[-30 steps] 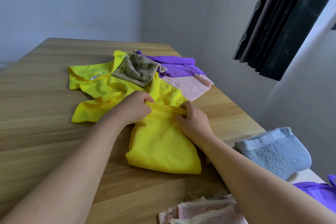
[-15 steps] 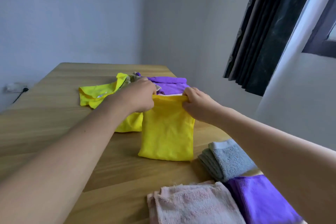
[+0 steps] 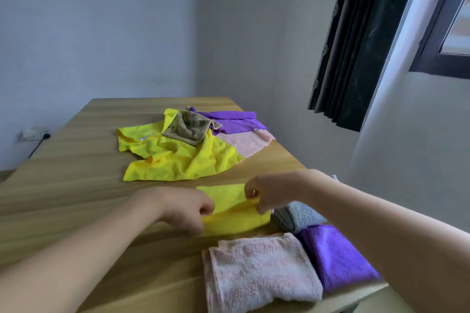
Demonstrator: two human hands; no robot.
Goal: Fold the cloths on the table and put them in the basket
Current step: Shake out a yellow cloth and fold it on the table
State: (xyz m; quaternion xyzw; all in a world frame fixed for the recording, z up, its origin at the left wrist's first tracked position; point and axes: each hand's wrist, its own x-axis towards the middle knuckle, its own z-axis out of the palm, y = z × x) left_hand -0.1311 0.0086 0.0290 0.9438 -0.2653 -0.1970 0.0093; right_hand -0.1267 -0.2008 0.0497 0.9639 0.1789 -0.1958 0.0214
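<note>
A small yellow cloth lies half folded on the wooden table, close to me. My left hand pinches its left edge and my right hand pinches its right edge, both with curled fingers. Further back lies a heap of unfolded cloths: a crumpled yellow one, a brown one, a purple one and a pink one. No basket is in view.
Folded cloths sit at the near right: a pink towel, a purple cloth and a grey towel. The table's right edge runs along a wall under a dark curtain. A wall socket is far left.
Both hands lifted the yellow cloth off the heap, held it up hanging, then brought it down towards me onto the table. The camera tilted up, showing the folded stack.
</note>
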